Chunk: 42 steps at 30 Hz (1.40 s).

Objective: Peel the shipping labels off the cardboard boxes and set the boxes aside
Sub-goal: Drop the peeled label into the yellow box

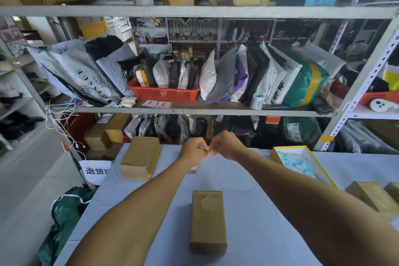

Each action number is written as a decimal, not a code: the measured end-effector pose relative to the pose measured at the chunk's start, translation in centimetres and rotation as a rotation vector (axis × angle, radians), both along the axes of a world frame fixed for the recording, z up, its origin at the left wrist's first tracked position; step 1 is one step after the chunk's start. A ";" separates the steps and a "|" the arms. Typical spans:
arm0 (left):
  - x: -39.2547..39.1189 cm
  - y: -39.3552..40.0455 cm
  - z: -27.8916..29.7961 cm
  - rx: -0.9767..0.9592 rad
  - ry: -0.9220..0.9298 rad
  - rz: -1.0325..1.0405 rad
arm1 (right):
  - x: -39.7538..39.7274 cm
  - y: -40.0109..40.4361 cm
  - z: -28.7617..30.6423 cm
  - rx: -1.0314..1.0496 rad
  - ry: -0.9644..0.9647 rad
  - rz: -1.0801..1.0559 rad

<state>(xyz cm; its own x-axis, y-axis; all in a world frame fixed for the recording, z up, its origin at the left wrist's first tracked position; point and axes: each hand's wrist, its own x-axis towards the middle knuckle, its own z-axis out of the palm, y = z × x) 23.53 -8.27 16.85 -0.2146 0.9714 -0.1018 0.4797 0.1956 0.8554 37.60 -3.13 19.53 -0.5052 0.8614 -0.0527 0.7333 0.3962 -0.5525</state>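
Both forearms are bare to the frame's edge, left hand and right hand ungloved.

The middle cardboard box lies on the pale blue table, and its top shows a torn patch with white paper remains. Beyond this box, over the far part of the table, the left hand and the right hand meet; their curled fingers pinch a small pale scrap between them, too small to tell more. To the left of the middle box and farther away lies another cardboard box. To its right stands an open yellow-rimmed box with light blue material inside, and nearer, two more brown boxes. Behind the table stand metal shelves full of parcels, with a red basket.
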 end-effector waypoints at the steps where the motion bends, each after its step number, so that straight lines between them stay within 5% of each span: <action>1: 0.0 0.2 -0.1 -0.002 0.009 0.016 | 0.3 0.2 0.0 -0.023 -0.013 0.056; 4: 0.2 0.6 0.1 -0.028 0.052 0.071 | 0.9 0.1 -0.4 -0.106 -0.040 0.146; 13: 2.1 2.0 1.0 -0.102 0.016 0.047 | 2.2 1.4 -2.2 0.062 -0.060 -0.006; 22: 2.5 2.8 0.1 -0.048 0.217 0.116 | 1.4 4.4 -3.1 -0.219 0.209 -0.067; 29: 1.6 3.8 -1.2 -0.174 0.033 0.139 | 0.6 4.8 -5.0 -0.248 0.162 -0.130; 37: 2.0 6.4 -1.8 -0.104 0.555 -0.082 | 1.4 5.5 -4.5 -0.145 -0.047 -0.148; 42: 1.5 8.1 -2.8 -0.056 0.690 -0.176 | 3.0 5.9 -4.8 -0.066 -0.213 -0.200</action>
<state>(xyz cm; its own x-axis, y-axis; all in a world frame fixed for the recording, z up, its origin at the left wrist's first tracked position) 24.99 -0.17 14.06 -0.0891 0.9948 -0.0502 0.9364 0.1008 0.3361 40.62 2.73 14.71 -0.2973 0.9339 -0.1986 0.8953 0.2004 -0.3978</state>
